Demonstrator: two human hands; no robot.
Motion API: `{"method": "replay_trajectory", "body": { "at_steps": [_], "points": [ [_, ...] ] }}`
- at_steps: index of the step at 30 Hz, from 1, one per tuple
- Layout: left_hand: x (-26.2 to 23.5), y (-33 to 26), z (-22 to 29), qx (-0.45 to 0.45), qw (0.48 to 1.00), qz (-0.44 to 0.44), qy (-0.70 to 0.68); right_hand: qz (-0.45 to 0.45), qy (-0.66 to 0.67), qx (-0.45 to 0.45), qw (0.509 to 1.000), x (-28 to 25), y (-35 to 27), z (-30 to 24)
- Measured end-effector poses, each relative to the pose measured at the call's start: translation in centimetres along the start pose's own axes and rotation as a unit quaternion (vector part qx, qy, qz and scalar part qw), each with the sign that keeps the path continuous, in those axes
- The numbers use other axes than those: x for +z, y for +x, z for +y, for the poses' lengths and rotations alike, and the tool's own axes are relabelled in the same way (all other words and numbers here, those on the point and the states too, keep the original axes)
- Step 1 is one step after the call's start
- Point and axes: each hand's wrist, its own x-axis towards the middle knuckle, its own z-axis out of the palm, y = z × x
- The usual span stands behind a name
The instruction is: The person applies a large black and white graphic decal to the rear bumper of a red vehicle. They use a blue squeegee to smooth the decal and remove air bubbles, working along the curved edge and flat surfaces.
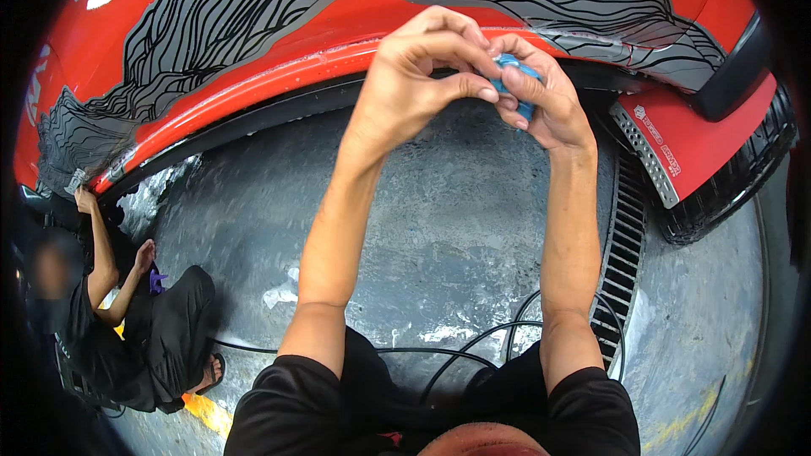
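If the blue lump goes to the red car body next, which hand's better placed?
Probably the right hand: it grips the blue lump between thumb and fingers. The left hand only comes up to its left edge, contact unclear.

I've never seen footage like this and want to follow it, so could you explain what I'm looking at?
Happily. There's no machine here: a person works with two bare hands. The single picture comes from a wide fisheye camera on their head, looking down, so straight edges bend toward the rim.

The right hand holds a blue lump, whose material I can't tell. The left hand has its fingertips up against it, though its exact grip is hidden.

Beyond the hands is a red vehicle with a grey-and-black wavy pattern. Below is a grey floor with a black hose lying on it and a drain grate. At the left, another person reaches to the vehicle's lower edge.
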Motion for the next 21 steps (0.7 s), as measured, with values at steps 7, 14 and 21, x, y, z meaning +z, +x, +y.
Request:
{"method": "replay_trajectory", "body": {
  "at_steps": [7, 14, 21],
  "points": [
    [-0.4, -0.5, 2.0, -0.05, 0.996, 0.063, 0.047, 0.06, -0.106, -0.151, 0.981, 2.3, 1.1, 1.0],
    [-1.0, -1.8, 4.6, -0.105, 0.973, 0.136, 0.155, 0.116, -0.097, -0.168, 0.974, 5.5, 2.5, 3.1],
    [-0.8, -2.5, 3.3, -0.021, 0.967, 0.199, 0.158, 0.065, -0.035, -0.159, 0.984, 7.2, 2.9, 2.8]
  ]
}}
